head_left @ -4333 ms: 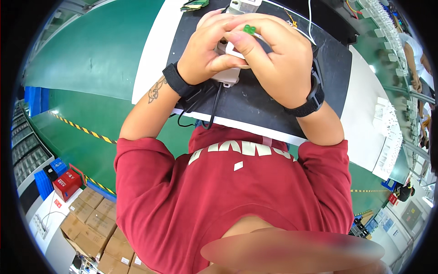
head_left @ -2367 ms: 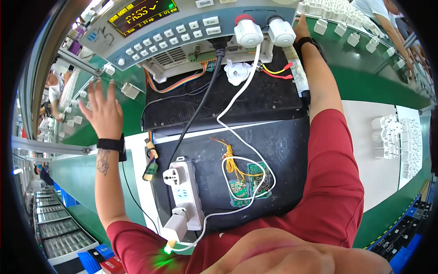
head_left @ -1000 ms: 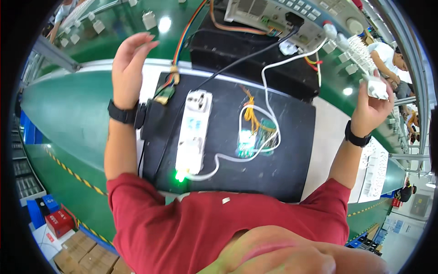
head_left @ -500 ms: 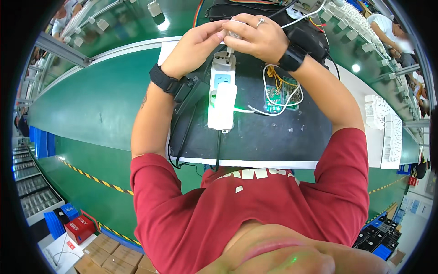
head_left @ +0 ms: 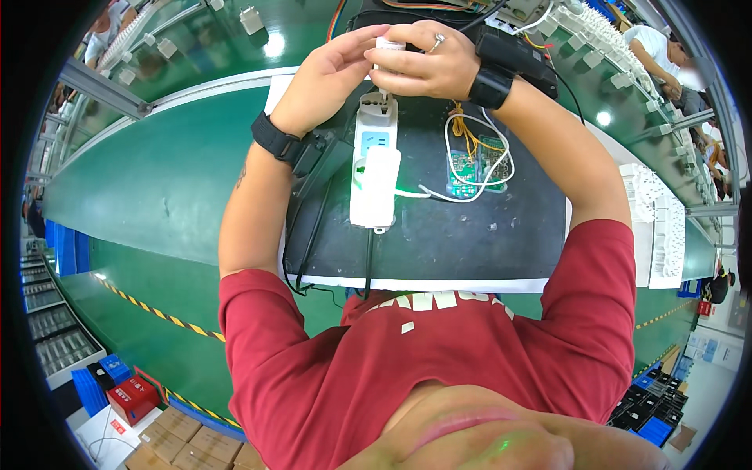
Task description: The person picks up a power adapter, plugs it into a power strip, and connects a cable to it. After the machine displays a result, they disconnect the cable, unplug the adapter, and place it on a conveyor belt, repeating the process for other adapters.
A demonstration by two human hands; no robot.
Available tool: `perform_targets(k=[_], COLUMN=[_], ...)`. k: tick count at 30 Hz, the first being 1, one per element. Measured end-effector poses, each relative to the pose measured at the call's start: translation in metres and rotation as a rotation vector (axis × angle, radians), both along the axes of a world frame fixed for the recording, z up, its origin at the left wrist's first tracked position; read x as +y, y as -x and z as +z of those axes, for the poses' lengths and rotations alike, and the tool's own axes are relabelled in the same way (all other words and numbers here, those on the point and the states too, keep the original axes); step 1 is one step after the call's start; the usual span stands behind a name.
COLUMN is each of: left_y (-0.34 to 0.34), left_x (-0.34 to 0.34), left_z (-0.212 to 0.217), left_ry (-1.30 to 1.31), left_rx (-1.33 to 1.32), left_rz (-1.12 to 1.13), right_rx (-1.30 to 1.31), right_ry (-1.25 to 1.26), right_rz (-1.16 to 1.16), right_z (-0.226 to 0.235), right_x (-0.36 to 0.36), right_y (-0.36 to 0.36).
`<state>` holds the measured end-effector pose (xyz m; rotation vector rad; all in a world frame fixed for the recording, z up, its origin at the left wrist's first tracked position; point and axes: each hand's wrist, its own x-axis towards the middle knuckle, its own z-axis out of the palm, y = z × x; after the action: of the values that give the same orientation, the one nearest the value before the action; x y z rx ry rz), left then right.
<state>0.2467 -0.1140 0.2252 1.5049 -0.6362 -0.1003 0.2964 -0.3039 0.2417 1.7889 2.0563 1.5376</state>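
Note:
My left hand point(head_left: 325, 82) and my right hand point(head_left: 423, 66) meet above the far end of a white power strip point(head_left: 374, 168) that lies on a black mat point(head_left: 446, 227). Between their fingertips they pinch a small white part point(head_left: 389, 45). Both wrists wear black bands. Just right of the strip, a small green circuit board point(head_left: 476, 166) with white and yellow wires lies on the mat. A green light glows beside the strip.
Black cables run off the mat's near edge toward me. A green conveyor belt point(head_left: 157, 180) stretches to the left. White adapters point(head_left: 650, 211) are stacked at the right. Another person sits at the far right. Boxes and blue crates stand on the floor lower left.
Earlier my arms were spread wide, left toward the belt, right toward the white adapters. Both hands have since come together over the strip's far end, holding the small white part.

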Motion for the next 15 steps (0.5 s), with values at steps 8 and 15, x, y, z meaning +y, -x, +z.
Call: perform_targets(k=[8,15], left_y=[0.007,0.024], left_x=[0.016,0.03], left_z=[0.013,0.027], left_ry=[-0.508,-0.558], left_rx=[-0.291,-0.097], left_rz=[0.102,-0.117], right_rx=[0.21,1.177], right_ry=[0.027,-0.278], right_rz=[-0.035,-0.116], right_z=[-0.019,0.025], right_x=[-0.007,-0.02], right_y=[0.041,0.128])
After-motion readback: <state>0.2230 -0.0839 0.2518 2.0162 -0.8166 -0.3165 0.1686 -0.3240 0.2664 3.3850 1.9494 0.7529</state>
